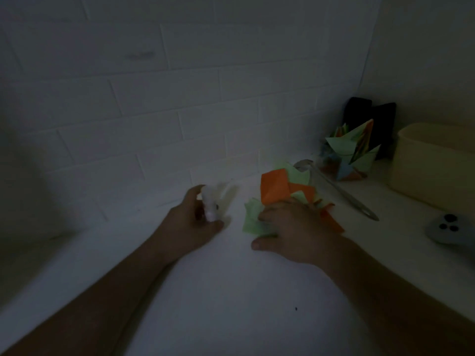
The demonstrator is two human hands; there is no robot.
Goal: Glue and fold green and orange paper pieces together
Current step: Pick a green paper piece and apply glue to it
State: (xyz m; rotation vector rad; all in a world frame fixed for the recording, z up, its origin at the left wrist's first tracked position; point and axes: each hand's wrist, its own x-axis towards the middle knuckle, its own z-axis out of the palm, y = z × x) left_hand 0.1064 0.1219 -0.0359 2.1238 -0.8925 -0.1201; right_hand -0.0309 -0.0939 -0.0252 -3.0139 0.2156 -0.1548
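My left hand [198,214] curls its fingers around a small white glue bottle [209,205], just left of the green and orange paper pieces [280,191] on the white table [231,291]. My right hand [295,227] rests on those pieces, fingers spread flat, thumb on the table. Beyond the pieces lie a spoon-like metal tool [341,191] and a finished folded paper model [352,152]. The bottle's label is too blurred to read.
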